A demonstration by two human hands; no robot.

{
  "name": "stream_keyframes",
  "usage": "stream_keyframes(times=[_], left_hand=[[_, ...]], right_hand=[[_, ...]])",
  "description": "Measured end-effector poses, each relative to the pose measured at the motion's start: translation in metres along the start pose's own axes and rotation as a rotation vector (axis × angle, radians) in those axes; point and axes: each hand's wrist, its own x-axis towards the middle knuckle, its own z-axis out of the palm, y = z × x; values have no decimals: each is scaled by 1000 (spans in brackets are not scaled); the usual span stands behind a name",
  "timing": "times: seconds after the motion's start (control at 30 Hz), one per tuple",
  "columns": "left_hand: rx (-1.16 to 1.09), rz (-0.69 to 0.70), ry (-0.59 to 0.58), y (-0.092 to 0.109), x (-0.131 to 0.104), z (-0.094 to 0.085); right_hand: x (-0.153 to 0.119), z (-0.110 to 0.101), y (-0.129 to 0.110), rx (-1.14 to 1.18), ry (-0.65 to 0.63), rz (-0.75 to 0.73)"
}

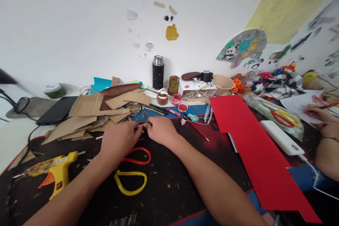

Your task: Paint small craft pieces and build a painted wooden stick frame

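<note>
In the middle of the dark mat, my left hand (118, 137) and my right hand (162, 130) meet with fingers pinched. A thin wooden stick (139, 125) spans the small gap between their fingertips, and both hands grip it. What looks like its pale end pokes out left of my left hand. Just below the hands lie scissors with one red and one yellow handle (131, 183); my left hand and forearm hide their blades. A yellow hot glue gun (62, 169) rests on its side left of my left forearm. Cardboard pieces (84, 123) are heaped beyond my left hand.
Along the wall stand a black thermos (158, 74), small paint jars (162, 98) and a beige bowl (224, 83). A red sheet (254, 148) covers the right side, beside a white power strip (282, 137). At far right, another person's hand (320, 114) holds a pen over paper.
</note>
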Motion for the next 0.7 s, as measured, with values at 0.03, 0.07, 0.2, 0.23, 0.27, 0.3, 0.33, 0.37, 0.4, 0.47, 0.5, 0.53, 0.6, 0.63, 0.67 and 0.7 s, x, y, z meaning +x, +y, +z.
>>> stream_keyframes(times=[0.03,0.07,0.2,0.23,0.27,0.3,0.33,0.37,0.4,0.47,0.5,0.53,0.6,0.63,0.67,0.7], left_hand=[[2,-1,-5,0,0,0],[6,0,-11,0,0,0],[15,-2,-27,1,1,-2],[17,-5,-30,2,1,-3],[21,-9,-34,2,1,-4],[25,-12,-38,2,1,-4],[29,-14,-41,3,0,-5],[33,-14,-42,3,0,-5],[33,-13,-44,3,0,-5],[29,-11,-47,3,0,-5],[29,-10,-48,3,1,-4],[36,-9,-50,3,1,-4],[71,-2,-65,3,2,-2],[90,6,-73,3,2,-1],[106,11,-77,3,3,0],[114,13,-74,2,3,1]], right_hand=[[0,0,0,2,0,0],[0,0,0,4,0,0],[1,0,-1,6,-8,1],[1,-1,-1,4,-11,2],[1,-1,-1,2,-14,2],[1,-2,-1,-1,-16,1],[1,-2,-1,-4,-20,0],[1,-2,-1,-6,-23,1],[1,-3,-1,-8,-24,0],[1,-2,-1,-12,-21,-2],[1,-2,-2,-17,-20,-5],[2,-1,-4,-30,-21,-7],[1,2,-8,-74,-27,-6],[1,3,-10,-97,-31,-2],[1,4,-12,-112,-36,2],[0,4,-14,-114,-35,7]])
